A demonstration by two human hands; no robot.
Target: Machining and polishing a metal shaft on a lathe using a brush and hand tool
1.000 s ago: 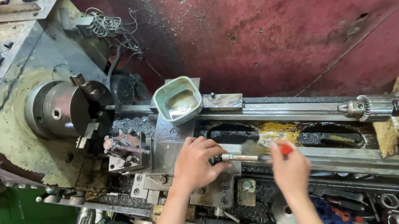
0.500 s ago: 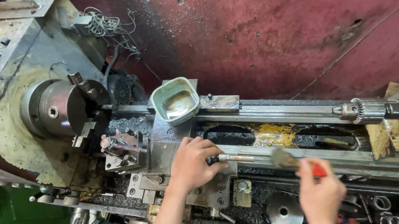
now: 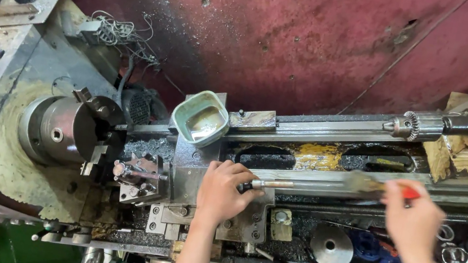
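Left hand [image 3: 225, 190] palm down, fingers curled round a metal handle [image 3: 268, 184] on the lathe carriage [image 3: 194, 173], right hand [image 3: 412, 219] closed on a red-handled brush [image 3: 373, 185] – blurred – over the bed rail [image 3: 315, 181], open rail between the hands, drill chuck [image 3: 417, 126] well apart behind

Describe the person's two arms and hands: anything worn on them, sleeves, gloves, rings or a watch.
Both are bare. The left hand and right hand wear no gloves, and no rings or watch show. Both forearms are uncovered up to the picture's lower edge; no sleeve is in view.
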